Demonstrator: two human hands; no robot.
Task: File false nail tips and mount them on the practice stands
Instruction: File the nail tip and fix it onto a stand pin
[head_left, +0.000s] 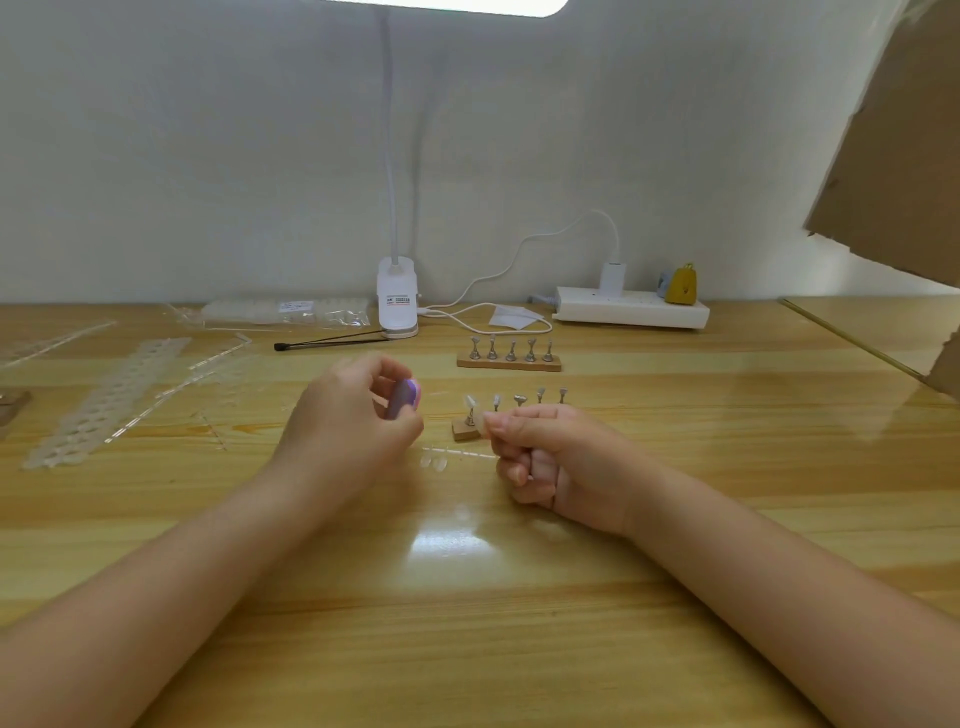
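Two hands over the tabletop (467, 597) | our left hand (348, 415) curls round a purple nail file (402, 397) | our right hand (540, 457) pinches a clear nail tip (480, 423) in front of the near stand (464, 429), two tips mounted | far stand (509, 362) behind | loose tips (434, 460) between the hands
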